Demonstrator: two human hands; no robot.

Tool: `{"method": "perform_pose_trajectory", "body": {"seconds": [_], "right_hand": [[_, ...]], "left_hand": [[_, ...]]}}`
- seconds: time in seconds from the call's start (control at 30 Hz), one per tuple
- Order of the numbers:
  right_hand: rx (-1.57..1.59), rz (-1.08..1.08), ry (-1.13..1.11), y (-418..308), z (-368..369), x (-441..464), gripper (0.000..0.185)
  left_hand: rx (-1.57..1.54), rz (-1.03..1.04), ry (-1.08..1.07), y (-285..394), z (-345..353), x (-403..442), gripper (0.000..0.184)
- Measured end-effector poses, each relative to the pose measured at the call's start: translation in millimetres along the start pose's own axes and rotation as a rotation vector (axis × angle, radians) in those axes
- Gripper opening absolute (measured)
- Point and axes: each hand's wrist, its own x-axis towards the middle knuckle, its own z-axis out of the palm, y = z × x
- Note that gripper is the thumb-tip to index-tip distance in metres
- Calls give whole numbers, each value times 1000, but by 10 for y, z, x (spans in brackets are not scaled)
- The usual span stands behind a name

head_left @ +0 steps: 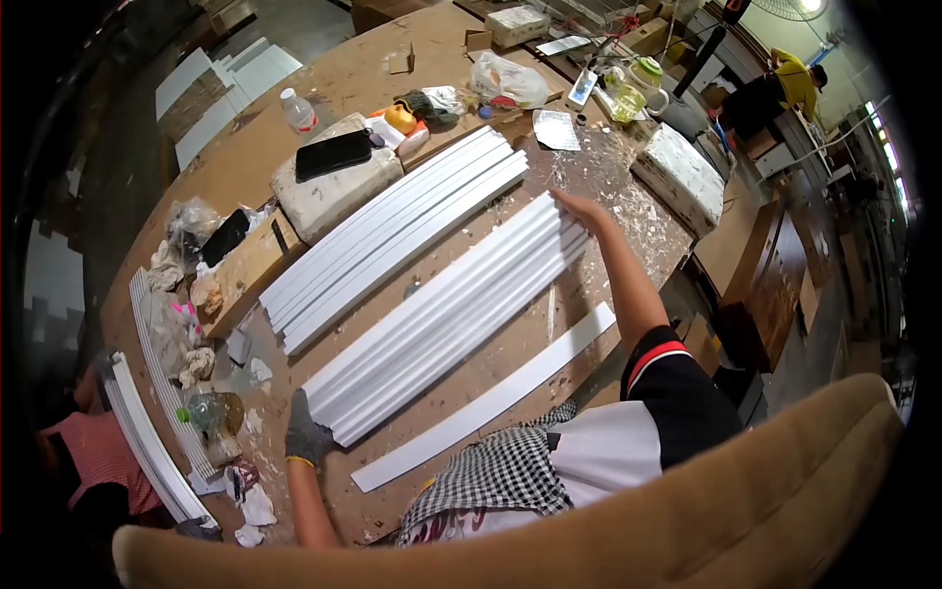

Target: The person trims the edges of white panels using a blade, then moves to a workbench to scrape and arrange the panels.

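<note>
A row of white grooved moulding strips (446,319) lies side by side across the work table, between my two hands. My left hand (308,432), in a dark grey glove, is closed around the near-left end of the row. At the far-right end my right hand (579,210) grips the strips; its fingers are partly hidden. Just beyond lies a second stack of white strips (402,231), touched by neither hand. One flat white strip (491,398) rests apart on the side closer to my body.
A black phone (334,155) lies on a wrapped block (343,196). Bottles, bags and scraps crowd the table's left side and back. Another white-wrapped block (679,179) sits at right. A person in pink (103,447) holds long white strips at far left; another in yellow (793,86) stands behind.
</note>
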Motion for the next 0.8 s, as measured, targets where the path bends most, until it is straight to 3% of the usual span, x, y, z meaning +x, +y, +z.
{"method": "perform_pose_trajectory", "body": {"seconds": [0.1,0.17,0.27,0.3,0.37,0.47,0.57,0.67,0.7,0.8], "right_hand": [[-106,11,-69,-261,-105,299,79],[-185,-101,-104,-110,-113,1000,80],[-276,-12,-139,294,-273,2239,79],[-319,163,-59,-146,-154,1587,73],[-318,107,-28,-460,-79,1091,70],[-298,87,7,-526,-100,1034,81],[-94,226,74,-573,-248,953,93],[-511,-270,337,-293,-474,871,81],[-421,-410,574,-25,-378,919,64],[16,-504,736,547,112,757,50]], "left_hand": [[-41,-60,-43,44,-115,464,81],[-86,-114,-83,104,-225,728,81],[-88,-145,-114,169,-315,987,82],[-89,-150,-122,165,-326,1050,83],[-78,-146,-120,213,-339,1132,83],[-56,-136,-85,239,-341,1167,84],[-20,-80,-6,263,-354,1114,85],[35,30,131,358,-337,917,86],[73,77,188,417,-283,804,87],[233,207,344,586,22,477,88]]}}
